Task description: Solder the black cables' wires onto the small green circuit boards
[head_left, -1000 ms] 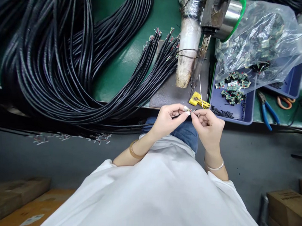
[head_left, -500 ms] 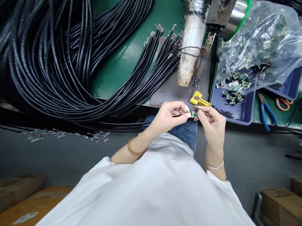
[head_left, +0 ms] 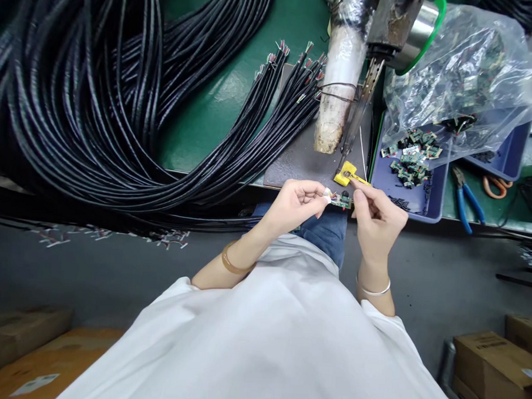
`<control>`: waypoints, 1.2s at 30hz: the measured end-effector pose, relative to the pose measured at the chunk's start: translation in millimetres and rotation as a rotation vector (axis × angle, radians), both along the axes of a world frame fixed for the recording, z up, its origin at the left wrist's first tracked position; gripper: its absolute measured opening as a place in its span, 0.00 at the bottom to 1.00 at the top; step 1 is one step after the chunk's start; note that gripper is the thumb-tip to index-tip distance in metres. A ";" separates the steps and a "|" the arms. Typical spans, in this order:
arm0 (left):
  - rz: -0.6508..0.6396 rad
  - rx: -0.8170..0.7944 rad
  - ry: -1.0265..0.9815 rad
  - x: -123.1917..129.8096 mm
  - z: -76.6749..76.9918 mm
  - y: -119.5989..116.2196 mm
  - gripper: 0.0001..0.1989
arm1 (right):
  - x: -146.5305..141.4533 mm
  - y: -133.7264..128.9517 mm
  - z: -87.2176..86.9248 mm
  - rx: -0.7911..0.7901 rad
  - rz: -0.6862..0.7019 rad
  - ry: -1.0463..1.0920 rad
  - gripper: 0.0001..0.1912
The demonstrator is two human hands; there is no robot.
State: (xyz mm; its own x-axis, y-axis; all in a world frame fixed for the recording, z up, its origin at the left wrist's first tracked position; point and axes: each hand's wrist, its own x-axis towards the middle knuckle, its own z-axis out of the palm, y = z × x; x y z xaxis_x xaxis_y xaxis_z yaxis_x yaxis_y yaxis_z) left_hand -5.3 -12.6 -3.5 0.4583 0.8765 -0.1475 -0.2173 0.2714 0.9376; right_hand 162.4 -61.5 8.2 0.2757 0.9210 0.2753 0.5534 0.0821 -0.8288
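Note:
My left hand (head_left: 299, 202) pinches thin coloured wires (head_left: 332, 196) close to a small green circuit board (head_left: 343, 200). The board hangs past my fingertips, over the table's front edge, with a black part on top. White wraps cover some fingertips of this hand. My right hand (head_left: 377, 215) is just right of the board, apart from it, thumb and forefinger slightly spread. Its forefinger overlaps a yellow tool (head_left: 346, 172) with a metal piece; whether they touch is unclear. A soldering iron (head_left: 357, 121) points down at this tool.
Black cables (head_left: 130, 176) with stripped ends cover the left. A wrapped white post (head_left: 333, 120) stands beside the iron. A purple tray (head_left: 433, 210) holds circuit boards and black pieces, partly under a clear bag (head_left: 465, 73). Blue-handled pliers (head_left: 466, 202) and a solder spool (head_left: 420, 35) are at right.
My right hand has let go of the circuit board and moved slightly right, its forefinger now over the yellow tool. My left hand still keeps the wires, and more of the board shows.

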 end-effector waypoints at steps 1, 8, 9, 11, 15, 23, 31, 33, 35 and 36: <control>0.019 -0.001 0.003 0.3 -0.4 -0.3 0.08 | -0.9 -2.7 1.1 0.030 0.001 -0.063 0.11; 0.072 0.025 -0.049 1.2 -2.7 0.1 0.11 | -4.4 -16.4 -1.3 0.057 0.167 -0.295 0.14; 0.075 0.017 -0.059 1.3 -3.1 0.5 0.12 | -4.3 -17.1 -2.5 0.060 0.182 -0.301 0.15; 0.085 -0.004 -0.065 1.7 -4.2 1.2 0.12 | -3.5 -18.1 -4.1 0.072 0.216 -0.294 0.15; 0.127 -0.013 -0.040 3.5 -5.9 2.3 0.10 | -2.2 -19.2 -2.3 0.054 0.191 -0.174 0.15; 0.179 0.027 0.001 7.6 -2.7 4.1 0.07 | -8.1 -12.6 12.0 0.140 -0.111 0.109 0.03; 0.087 0.081 0.037 6.8 -1.6 6.3 0.07 | -8.4 3.6 3.8 0.017 0.088 0.011 0.02; 0.088 0.088 0.033 7.1 -2.5 7.4 0.06 | -8.0 6.5 1.9 0.062 0.087 -0.032 0.03; 0.087 0.090 0.024 7.8 -3.1 9.4 0.06 | -7.2 9.6 1.0 0.082 0.103 -0.035 0.03; 0.087 0.087 0.018 8.2 -3.2 10.8 0.06 | -6.6 11.2 0.8 0.085 0.114 -0.024 0.03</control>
State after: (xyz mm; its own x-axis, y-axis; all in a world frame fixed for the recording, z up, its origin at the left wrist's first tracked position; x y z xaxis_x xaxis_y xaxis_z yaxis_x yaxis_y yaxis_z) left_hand 2.9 -1.8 -6.7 0.3778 0.9227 -0.0768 -0.2197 0.1699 0.9607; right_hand 155.7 -50.3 9.0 0.1626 0.9191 0.3588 0.5560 0.2150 -0.8029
